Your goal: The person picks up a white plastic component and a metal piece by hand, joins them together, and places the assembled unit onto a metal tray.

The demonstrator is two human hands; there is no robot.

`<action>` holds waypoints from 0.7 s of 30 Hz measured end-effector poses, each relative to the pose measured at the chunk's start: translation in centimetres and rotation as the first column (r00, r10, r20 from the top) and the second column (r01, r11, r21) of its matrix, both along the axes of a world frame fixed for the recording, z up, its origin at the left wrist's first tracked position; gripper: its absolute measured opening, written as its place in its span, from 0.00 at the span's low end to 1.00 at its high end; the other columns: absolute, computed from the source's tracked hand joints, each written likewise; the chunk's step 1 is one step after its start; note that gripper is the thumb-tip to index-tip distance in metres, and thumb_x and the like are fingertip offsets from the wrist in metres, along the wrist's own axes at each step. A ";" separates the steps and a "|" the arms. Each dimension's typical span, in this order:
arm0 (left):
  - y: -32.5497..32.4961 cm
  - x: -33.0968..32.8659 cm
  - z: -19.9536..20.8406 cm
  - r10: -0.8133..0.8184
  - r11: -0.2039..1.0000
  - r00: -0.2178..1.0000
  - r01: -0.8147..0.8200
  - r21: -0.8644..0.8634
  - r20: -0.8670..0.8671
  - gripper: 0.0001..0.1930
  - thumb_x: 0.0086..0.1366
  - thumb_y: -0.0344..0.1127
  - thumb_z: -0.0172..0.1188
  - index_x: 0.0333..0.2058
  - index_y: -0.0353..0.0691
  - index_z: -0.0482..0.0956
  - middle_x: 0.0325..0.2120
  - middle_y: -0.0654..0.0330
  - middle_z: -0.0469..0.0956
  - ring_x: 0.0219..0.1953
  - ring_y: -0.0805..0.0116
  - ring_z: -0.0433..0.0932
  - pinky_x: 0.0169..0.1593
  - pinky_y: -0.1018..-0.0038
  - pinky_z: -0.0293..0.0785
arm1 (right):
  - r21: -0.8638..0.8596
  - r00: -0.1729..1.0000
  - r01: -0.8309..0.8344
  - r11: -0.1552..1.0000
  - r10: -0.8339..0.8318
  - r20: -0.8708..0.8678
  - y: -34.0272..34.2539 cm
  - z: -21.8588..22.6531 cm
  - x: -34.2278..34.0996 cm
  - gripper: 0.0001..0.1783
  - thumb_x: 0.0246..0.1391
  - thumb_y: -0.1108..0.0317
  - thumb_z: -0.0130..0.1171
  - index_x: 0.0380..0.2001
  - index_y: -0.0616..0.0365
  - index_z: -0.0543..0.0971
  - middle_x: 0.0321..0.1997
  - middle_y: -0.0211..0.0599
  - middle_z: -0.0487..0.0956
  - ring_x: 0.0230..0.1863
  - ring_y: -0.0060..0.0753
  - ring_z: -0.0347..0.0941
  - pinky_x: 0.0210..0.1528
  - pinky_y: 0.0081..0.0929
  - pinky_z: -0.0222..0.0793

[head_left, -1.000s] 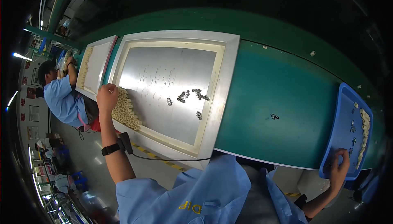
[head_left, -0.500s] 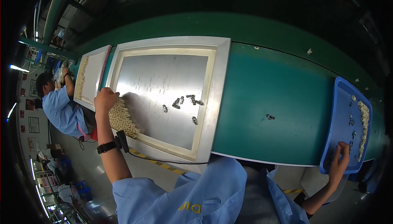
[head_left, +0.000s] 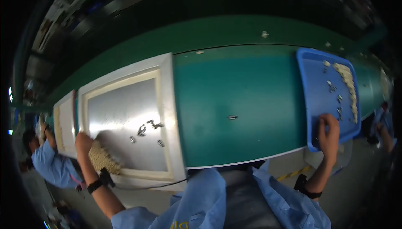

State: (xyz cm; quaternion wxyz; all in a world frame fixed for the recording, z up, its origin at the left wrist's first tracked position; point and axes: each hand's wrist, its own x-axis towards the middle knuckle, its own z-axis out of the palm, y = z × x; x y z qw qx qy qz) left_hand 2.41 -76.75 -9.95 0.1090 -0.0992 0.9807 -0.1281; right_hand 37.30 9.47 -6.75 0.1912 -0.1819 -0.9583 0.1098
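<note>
My left hand (head_left: 84,144) is closed at the left rail of a wide metal-rimmed frame (head_left: 169,99). Its fingers are bent, and blur hides what they hold. Right beside it, a heap of small cream pieces (head_left: 102,160) lies in the frame's near left corner. My right hand (head_left: 330,132) is over the near part of a blue tray (head_left: 307,99), with curled fingers and thumb. I cannot make out anything between them. Several small shiny metal parts (head_left: 142,129) are scattered on the frame's silver plate (head_left: 121,103), and more metal parts (head_left: 339,99) lie in the tray.
Cream pieces (head_left: 351,86) line the tray's right side. One metal part (head_left: 232,117) sits on the green bench (head_left: 209,91) between frame and tray. A second frame (head_left: 65,124) stands at far left, near a person in blue (head_left: 52,162). A cable (head_left: 159,186) runs from my left wrist.
The whole view has swung, so frame and tray appear further left. My left hand stays at the frame's left rail. My right hand is still over the tray's near part.
</note>
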 end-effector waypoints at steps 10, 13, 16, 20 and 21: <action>-6.6 -0.3 -1.2 -0.217 0.972 0.971 0.224 -0.077 0.097 0.19 0.62 0.41 0.56 0.31 0.28 0.86 0.30 0.34 0.83 0.38 0.34 0.84 0.44 0.46 0.79 | -0.113 0.997 0.049 0.992 -0.042 0.060 -1.4 1.5 -3.0 0.08 0.60 0.79 0.56 0.39 0.61 0.82 0.36 0.43 0.82 0.37 0.46 0.75 0.49 0.39 0.69; -4.8 -1.0 -2.0 -0.202 0.974 0.974 0.211 -0.086 0.105 0.19 0.62 0.40 0.55 0.31 0.27 0.86 0.30 0.34 0.83 0.39 0.34 0.84 0.44 0.45 0.78 | -0.126 0.993 0.116 0.985 -0.120 -0.023 -1.2 1.4 -2.1 0.05 0.60 0.78 0.59 0.38 0.60 0.82 0.36 0.39 0.84 0.41 0.44 0.78 0.50 0.37 0.71; -5.4 1.1 -1.5 -0.676 0.730 0.722 0.684 0.006 -0.146 0.19 0.63 0.40 0.55 0.30 0.27 0.86 0.29 0.34 0.82 0.39 0.33 0.84 0.44 0.45 0.79 | -0.139 0.992 0.076 0.987 -0.090 -0.094 -0.9 1.7 -1.8 0.05 0.59 0.77 0.62 0.39 0.60 0.83 0.37 0.36 0.86 0.44 0.43 0.80 0.49 0.36 0.74; -6.0 -3.0 -1.2 -0.325 0.921 0.900 0.371 -0.117 0.292 0.17 0.61 0.38 0.57 0.33 0.28 0.86 0.32 0.34 0.83 0.40 0.33 0.84 0.44 0.48 0.79 | -0.251 0.987 0.054 0.966 -0.090 -0.135 -0.7 0.8 -2.9 0.07 0.60 0.77 0.62 0.41 0.60 0.83 0.38 0.37 0.86 0.44 0.41 0.81 0.48 0.35 0.76; -5.3 -4.0 -1.5 -0.345 0.915 0.895 0.388 -0.109 0.284 0.17 0.61 0.38 0.57 0.33 0.28 0.86 0.32 0.34 0.83 0.40 0.33 0.84 0.44 0.48 0.79 | -0.279 0.984 0.071 0.958 -0.113 -0.137 -0.9 0.9 -2.9 0.08 0.60 0.77 0.61 0.42 0.60 0.83 0.37 0.37 0.85 0.43 0.42 0.81 0.46 0.36 0.75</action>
